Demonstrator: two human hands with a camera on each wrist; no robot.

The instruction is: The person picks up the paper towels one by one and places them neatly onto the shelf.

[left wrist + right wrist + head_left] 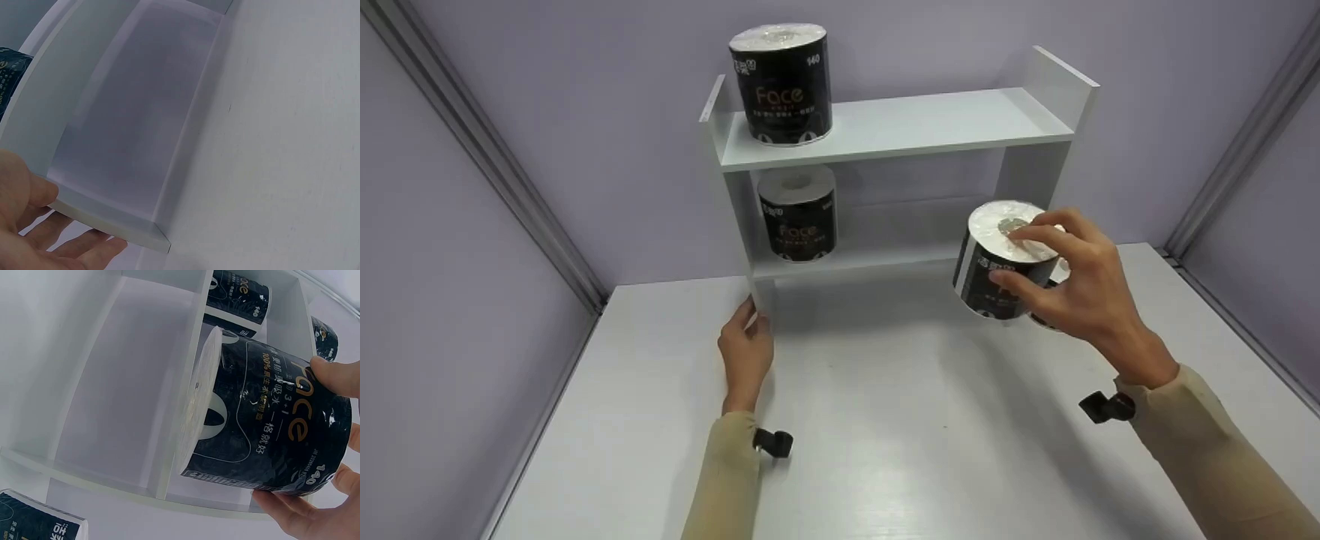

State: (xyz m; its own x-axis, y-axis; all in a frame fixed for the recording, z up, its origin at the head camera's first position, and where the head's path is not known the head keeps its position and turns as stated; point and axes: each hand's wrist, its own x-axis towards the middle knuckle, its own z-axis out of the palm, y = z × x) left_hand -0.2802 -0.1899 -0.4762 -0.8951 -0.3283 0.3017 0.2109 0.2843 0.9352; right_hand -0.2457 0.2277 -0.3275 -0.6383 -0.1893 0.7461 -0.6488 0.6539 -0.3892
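Right hand clamped on a wrapped roll, tilted, before the right end of the lower board; left hand grips the shelf low at its left edge. Step looks like shelving: an upper roll and lower roll stand at left ends. Next move likely wants levelling, then lowering onto the board.

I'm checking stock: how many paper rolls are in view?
4: a top-shelf roll, a lower-shelf roll, a held roll in the right hand, and a fourth roll, mostly hidden behind that hand in the head view. More may be hidden.
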